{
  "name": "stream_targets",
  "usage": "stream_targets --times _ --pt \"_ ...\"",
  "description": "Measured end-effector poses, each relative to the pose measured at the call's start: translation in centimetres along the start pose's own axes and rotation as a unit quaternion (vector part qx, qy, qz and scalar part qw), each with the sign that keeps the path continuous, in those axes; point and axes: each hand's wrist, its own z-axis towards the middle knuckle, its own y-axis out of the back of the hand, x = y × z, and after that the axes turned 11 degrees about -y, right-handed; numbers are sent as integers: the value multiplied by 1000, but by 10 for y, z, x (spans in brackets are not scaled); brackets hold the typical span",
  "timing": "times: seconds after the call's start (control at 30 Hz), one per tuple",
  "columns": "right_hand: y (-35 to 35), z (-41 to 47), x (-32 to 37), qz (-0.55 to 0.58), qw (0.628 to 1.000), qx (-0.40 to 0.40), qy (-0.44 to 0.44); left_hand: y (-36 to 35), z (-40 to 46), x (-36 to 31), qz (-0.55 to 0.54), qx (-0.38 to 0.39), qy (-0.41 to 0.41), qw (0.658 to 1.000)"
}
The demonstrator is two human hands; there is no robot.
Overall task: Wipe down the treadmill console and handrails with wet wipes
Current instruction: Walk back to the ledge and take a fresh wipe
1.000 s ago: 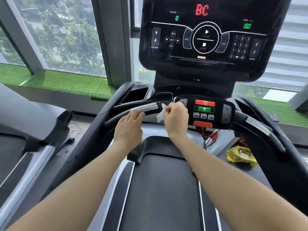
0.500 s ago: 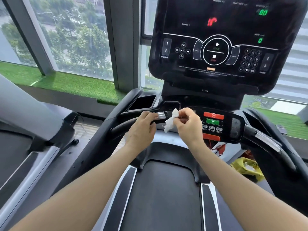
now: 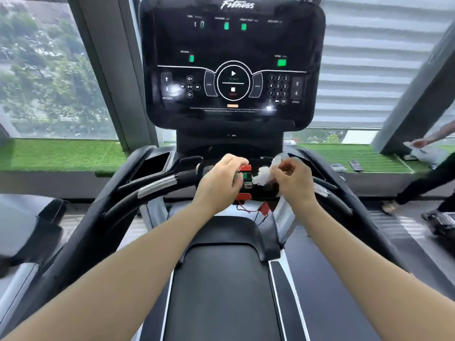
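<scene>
Both arms reach straight fwd over the belt [image 3: 221, 291], wrists nearly level, hands meeting at the small control panel [image 3: 246, 179] between the handrails. Left hand [image 3: 219, 179], back of hand up, fingers curled in over the panel's left edge, knuckles by the red and green buttons; grip looks narrow, and whether it actually clamps the panel I cannot tell. Right hand [image 3: 293, 179] sits at the panel's right edge, thumb and fingers pinching the wet wipe [image 3: 264, 175], so grip is closed on the wipe. Wipe is white, scrunched and bunched, a bit blurred, one wisp sticking up above the fingers, the bulk hanging toward the panel centre, touching or just over it. Left handrail [image 3: 157, 187] curves away w/ its silver sensor strip, bare, well left of the hand. Right handrail [image 3: 327, 193] runs just behind the right wrist. Console [image 3: 234, 65] upright above, black, glossy, green digits lit, play/stop ring in the middle, keypad at its right edge. Red safety cord [image 3: 251, 210] dangles under the panel's lower edge.
</scene>
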Motion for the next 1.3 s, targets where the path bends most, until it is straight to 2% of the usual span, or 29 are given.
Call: stream_targets --times 0.07,0.1,0.23,0.3,0.47,0.6,0.73,0.93,1.0,1.1,1.13,1.3 --pt "12 4 -7 -6 1000 -11 -22 -5 7 -7 1 12 -13 1000" --pt "35 7 -13 -12 998 -43 -32 -19 20 -21 -10 20 -37 999" --pt "50 4 -22 -20 997 -62 -42 -31 27 -27 -13 35 -65 997" --pt "55 -7 -23 -27 993 -104 -51 -37 26 -24 -31 53 -82 995" --pt "53 -62 -37 -28 968 -219 -121 -42 12 -25 -94 125 -115 981" --pt "72 -119 -45 -51 941 -286 -172 -48 -3 -52 -99 203 -180 957" --pt "133 -180 -58 -53 911 -335 -235 -61 -24 -123 -134 256 -239 927" --pt "231 -258 -117 -46 872 -391 -291 -110 -52 -243 -148 283 -305 897" --pt "276 -308 -145 -44 840 -434 -323 -138 -80 -306 -150 321 -345 869" --pt "306 -348 -160 -67 811 -460 -355 -160 -104 -355 -159 347 -385 840" --pt "322 -373 -170 -67 790 -481 -375 -170 -120 -383 -168 358 -407 824" --pt "366 -484 -199 -35 695 -565 -443 -202 -191 -490 -190 433 -520 711"
